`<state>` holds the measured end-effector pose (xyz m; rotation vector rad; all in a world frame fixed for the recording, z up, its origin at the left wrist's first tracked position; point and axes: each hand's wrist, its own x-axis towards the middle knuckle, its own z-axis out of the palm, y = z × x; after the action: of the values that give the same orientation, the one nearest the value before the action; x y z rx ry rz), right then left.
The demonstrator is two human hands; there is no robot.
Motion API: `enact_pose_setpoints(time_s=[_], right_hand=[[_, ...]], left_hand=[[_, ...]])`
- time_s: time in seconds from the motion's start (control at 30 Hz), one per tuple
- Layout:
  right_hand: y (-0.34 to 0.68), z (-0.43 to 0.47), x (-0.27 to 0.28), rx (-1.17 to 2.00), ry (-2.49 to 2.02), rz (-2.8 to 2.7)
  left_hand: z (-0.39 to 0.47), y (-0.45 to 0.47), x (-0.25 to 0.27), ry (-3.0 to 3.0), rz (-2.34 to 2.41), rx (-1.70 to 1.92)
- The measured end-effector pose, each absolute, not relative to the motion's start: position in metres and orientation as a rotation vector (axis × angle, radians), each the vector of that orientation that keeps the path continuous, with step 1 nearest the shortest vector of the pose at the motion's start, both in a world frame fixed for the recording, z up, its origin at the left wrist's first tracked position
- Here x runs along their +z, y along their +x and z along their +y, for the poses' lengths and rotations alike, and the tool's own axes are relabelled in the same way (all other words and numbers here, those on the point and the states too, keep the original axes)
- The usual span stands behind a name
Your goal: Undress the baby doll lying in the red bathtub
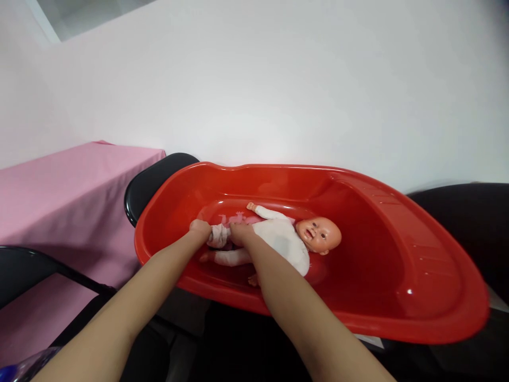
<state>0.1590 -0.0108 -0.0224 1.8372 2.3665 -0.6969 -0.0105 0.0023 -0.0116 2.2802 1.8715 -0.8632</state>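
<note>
A baby doll [284, 240] in a white suit lies on its back inside a red plastic baby tub [397, 254], head to the right. My left hand [200, 229] grips the cloth at the doll's leg on the left. My right hand [239, 233] is closed on the doll's suit at its hip. Both forearms reach in over the tub's near rim. The doll's near arm is partly hidden behind my right forearm.
The tub rests across black chair seats [149, 183]. A table with a pink cloth [67, 196] stands to the left, a black chair [24, 268] in front of it. A white wall fills the background. A dark surface [473, 223] lies at the right.
</note>
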Motion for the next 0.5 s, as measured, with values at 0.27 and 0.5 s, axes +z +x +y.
enact_pose_setpoints(time_s=[0.27, 0.5], right_hand=[[0.1564, -0.0137, -0.0287, -0.572, 1.771, 2.372], [0.1558, -0.0135, -0.0308, -0.563, 1.740, 2.386]], left_hand=[[-0.0008, -0.0079, -0.0084, 2.265, 1.882, -0.910], [0.0013, -0.0079, -0.0113, 2.217, 1.945, -0.912]])
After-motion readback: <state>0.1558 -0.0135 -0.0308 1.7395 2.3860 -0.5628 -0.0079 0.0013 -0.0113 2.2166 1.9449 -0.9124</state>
